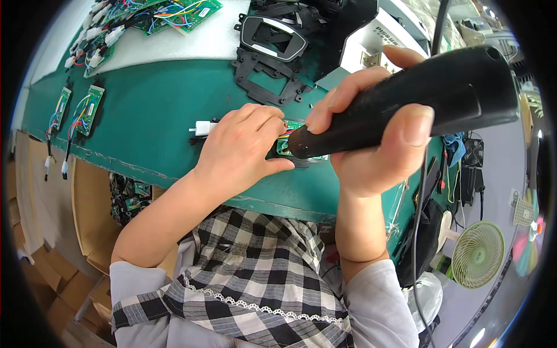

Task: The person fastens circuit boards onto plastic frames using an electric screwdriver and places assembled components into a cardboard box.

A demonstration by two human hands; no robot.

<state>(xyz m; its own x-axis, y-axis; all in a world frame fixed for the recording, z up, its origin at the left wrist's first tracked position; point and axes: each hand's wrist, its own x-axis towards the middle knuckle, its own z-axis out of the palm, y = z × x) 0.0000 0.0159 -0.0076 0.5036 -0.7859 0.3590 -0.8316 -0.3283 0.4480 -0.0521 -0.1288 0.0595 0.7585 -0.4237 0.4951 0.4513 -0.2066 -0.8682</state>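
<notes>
Head view: my right hand (377,145), wrist raised from a near-upright forearm, is wrapped around a thick black handheld tool (441,98) slanting down leftward, its nose over the green circuit board (295,125) on the table (174,98). My left hand (238,142) lies palm down, fingers bent and thumb stretched right, grasping that board's left end, with a white connector (202,128) just left of it. Farther off lie black plastic frames (270,75) and, well left, two wired boards (90,110).
</notes>
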